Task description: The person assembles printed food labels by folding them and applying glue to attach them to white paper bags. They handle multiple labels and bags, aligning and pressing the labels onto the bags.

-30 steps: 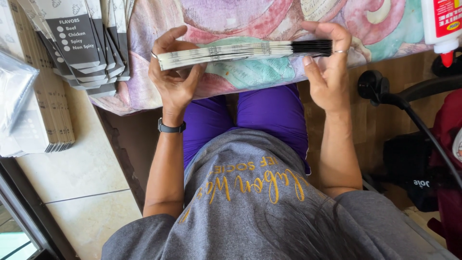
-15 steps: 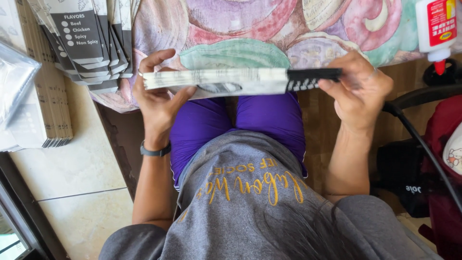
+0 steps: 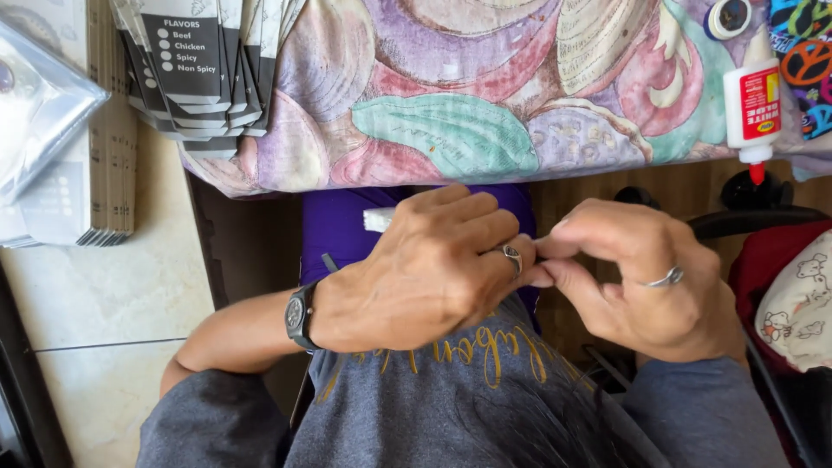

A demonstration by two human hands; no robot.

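Curled over our lap, our left hand (image 3: pixel 425 269) has its fingers folded down on a small white piece (image 3: pixel 379 218) that only peeks out past the knuckles, while our right hand (image 3: pixel 646 282) pinches its thumb and fingertips together against the left's fingers, just below the patterned cloth (image 3: pixel 485 87).

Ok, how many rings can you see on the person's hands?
2. One ring sits on a finger of the left hand, one ring on a finger of the right hand. Curled fingers may hide others.
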